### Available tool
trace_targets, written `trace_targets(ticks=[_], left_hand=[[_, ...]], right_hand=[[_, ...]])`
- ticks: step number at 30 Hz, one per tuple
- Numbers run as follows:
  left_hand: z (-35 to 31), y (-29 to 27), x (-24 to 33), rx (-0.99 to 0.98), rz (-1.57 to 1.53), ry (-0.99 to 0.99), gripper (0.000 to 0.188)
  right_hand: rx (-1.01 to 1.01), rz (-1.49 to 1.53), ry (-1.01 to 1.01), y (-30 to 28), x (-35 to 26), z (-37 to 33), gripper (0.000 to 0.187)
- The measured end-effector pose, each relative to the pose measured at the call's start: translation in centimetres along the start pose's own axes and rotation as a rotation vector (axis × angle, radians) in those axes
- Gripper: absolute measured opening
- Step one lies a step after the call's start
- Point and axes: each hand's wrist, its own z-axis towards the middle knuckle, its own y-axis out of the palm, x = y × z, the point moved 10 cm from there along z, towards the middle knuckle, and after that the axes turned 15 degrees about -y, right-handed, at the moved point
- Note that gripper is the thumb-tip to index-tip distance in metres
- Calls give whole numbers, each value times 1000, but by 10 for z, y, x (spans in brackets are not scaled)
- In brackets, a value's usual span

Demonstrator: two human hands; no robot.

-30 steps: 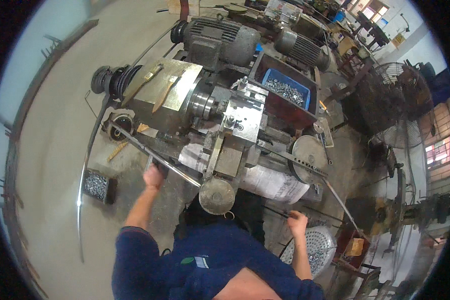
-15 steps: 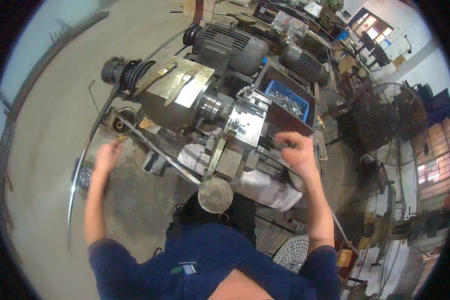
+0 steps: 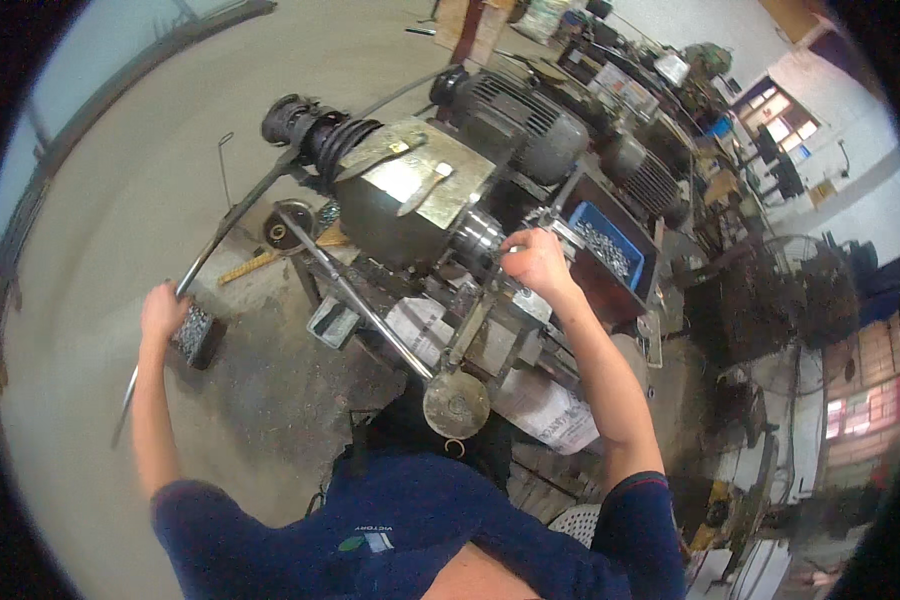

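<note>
My left hand (image 3: 162, 312) is wrapped around a long metal lever (image 3: 215, 240) that slopes down from the left end of a lathe-like machine (image 3: 395, 225). My right hand (image 3: 538, 262) is at the machine's steel chuck (image 3: 478, 238), thumb and fingers pinched together. What they hold, if anything, is too small and covered to make out. Below the left hand sits a dark box (image 3: 210, 350) of small metal pieces. Beyond the right hand, a blue tray (image 3: 595, 213) contains many small metal parts.
A silver bar (image 3: 380, 320) runs down toward a round metal disc (image 3: 457, 405) close to my body. Two grey motors (image 3: 530, 120) stand behind the machine. Two flat tools (image 3: 425, 190) lie on its top cover. A large fan (image 3: 800, 300) is at the right.
My left hand has moved down and left and taken hold of the lever. My right hand has reached inward to the chuck. The lever has shifted, and the whole view has turned slightly.
</note>
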Motion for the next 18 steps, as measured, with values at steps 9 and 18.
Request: trace_targets(ticks=[9,18], left_hand=[[49,-27,-8,139,137,9,22],[33,-30,-8,111,108,-162,27]], right_hand=[[51,-115,36,21,2,8,27],[96,-148,-80,23,-8,9,27]])
